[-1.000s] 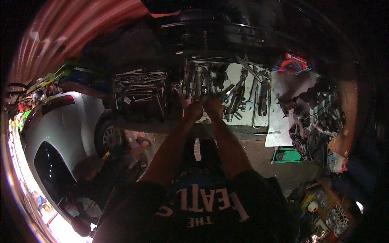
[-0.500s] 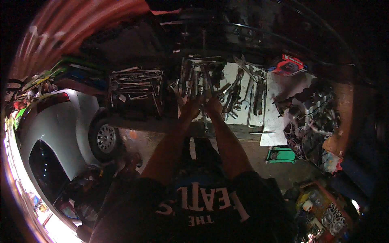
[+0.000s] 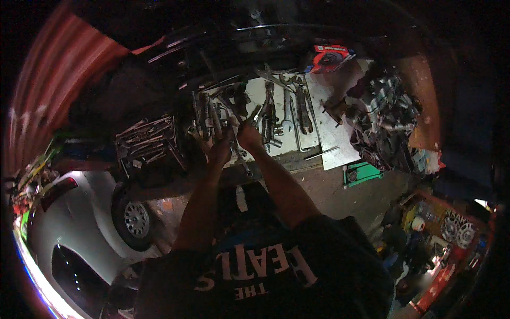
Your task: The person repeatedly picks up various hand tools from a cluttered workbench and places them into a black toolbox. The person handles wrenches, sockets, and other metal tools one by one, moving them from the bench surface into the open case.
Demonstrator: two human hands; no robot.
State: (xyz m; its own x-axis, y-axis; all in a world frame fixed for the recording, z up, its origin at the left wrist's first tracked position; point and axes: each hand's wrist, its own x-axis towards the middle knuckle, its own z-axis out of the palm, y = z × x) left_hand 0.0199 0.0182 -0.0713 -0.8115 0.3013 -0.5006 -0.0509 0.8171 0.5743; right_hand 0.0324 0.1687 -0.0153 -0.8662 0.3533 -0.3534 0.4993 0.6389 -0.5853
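Note:
My left hand (image 3: 220, 151) and my right hand (image 3: 249, 136) are close together over the near edge of a pale work surface (image 3: 311, 137). The fingers of both look closed around a long metal tool (image 3: 245, 167), its lower end poking out below them; the dim light hides its exact kind. Several metal tools lie beyond my left hand, side by side. To the right of my right hand are a combination wrench (image 3: 288, 111), some loose sockets (image 3: 276, 142) and a dark bar-shaped tool (image 3: 304, 114). An adjustable wrench (image 3: 271, 75) lies farther back.
A tray of wrenches (image 3: 149, 141) sits at left, above a pale car (image 3: 90, 207) with its wheel (image 3: 137, 220). At right stand a greasy engine part (image 3: 382, 119), a red box (image 3: 330, 57) and a green jack-like piece (image 3: 362, 173). A crate of parts (image 3: 451, 234) is at lower right.
The whole view has swung, so the bench and engine part appear farther left. Both hands stay close together at the metal tool, which now slants more.

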